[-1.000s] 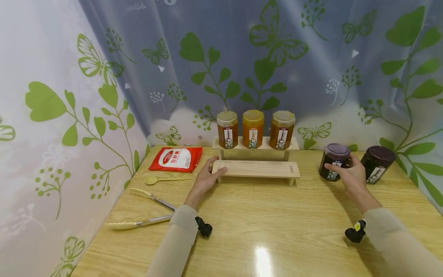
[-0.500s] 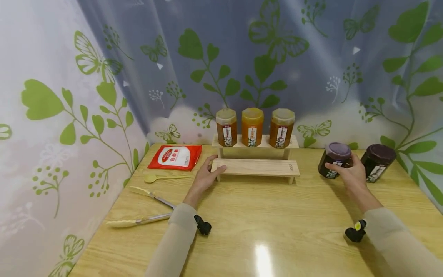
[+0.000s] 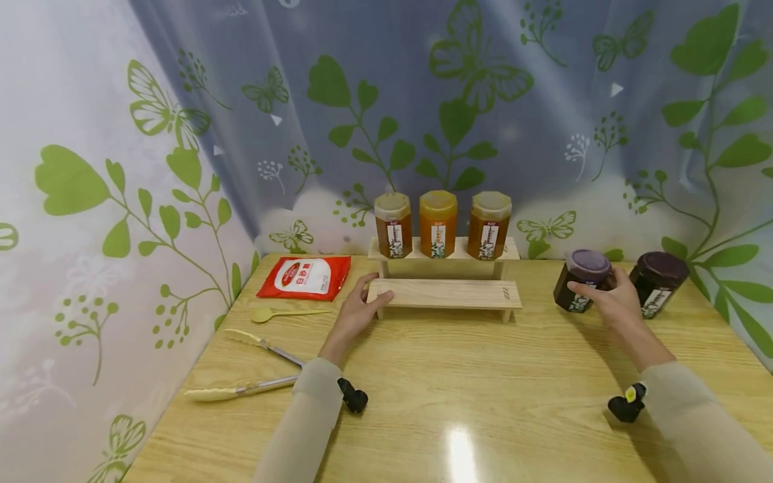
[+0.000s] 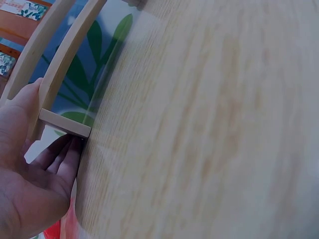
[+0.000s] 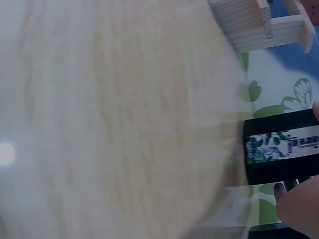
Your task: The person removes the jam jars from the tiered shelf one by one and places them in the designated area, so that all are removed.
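Dusty purple atop the left black jar (image 3: 578,274), plum atop the right black jar (image 3: 657,283). Amber in the outer shelf jars (image 3: 394,229), orange in the middle shelf jar (image 3: 437,227). Pale wood on the stand (image 3: 443,294), red and white on the packet (image 3: 304,278), silver and cream on the tongs (image 3: 268,385). Yellowish grain along the worktop (image 3: 429,376); green leaf-and-butterfly print across the blue-and-white curtain (image 3: 392,74).

"白砂糖" on red bag (image 3: 304,278), jar labels (image 5: 276,146) illegible

My left fingers (image 4: 70,162) grip a matt wooden stand (image 3: 447,294), my right fingers (image 3: 622,276) a smooth jar (image 3: 581,275); below, glossy wood-grained surface (image 3: 423,376).
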`<state>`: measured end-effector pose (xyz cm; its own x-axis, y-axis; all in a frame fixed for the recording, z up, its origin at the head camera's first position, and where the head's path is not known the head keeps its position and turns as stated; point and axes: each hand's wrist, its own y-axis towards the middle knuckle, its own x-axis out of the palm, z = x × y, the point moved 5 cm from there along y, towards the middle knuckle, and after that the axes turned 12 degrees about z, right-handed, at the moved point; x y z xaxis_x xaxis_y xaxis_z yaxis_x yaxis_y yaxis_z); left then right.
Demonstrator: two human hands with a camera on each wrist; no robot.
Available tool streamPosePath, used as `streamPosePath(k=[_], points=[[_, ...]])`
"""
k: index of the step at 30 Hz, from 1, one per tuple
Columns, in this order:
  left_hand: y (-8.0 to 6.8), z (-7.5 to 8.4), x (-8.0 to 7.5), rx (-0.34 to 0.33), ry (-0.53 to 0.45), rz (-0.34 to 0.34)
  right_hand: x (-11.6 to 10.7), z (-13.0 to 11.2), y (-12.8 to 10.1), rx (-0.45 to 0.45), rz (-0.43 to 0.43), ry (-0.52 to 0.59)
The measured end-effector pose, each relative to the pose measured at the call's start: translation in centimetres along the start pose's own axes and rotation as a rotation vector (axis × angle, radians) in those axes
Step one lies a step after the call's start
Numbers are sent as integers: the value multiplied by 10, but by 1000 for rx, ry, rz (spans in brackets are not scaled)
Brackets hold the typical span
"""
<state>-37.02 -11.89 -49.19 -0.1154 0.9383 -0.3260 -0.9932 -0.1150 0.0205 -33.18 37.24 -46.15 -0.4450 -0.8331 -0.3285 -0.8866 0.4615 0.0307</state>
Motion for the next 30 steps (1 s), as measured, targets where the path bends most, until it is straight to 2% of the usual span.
streamPosePath(k=[5,12,17,22,25,30], points=[[-1,2,1,4,-29,-4,-6,-15,1,-23,-4,0],[-2,-1,1,9,-1,0,-14,-50,4,-102,-30,76],[-2,0,0,13,-7,-3,-16,-72,7,-139,-39,38],[-1,2,0,18,16,3,-16,-96,9,-147,-58,171],[-1,3,0,21,18,2,-11,-113,9,-181,-85,207],[-3,2,-1,19,14,4,10,-132,5,-231,-164,139]])
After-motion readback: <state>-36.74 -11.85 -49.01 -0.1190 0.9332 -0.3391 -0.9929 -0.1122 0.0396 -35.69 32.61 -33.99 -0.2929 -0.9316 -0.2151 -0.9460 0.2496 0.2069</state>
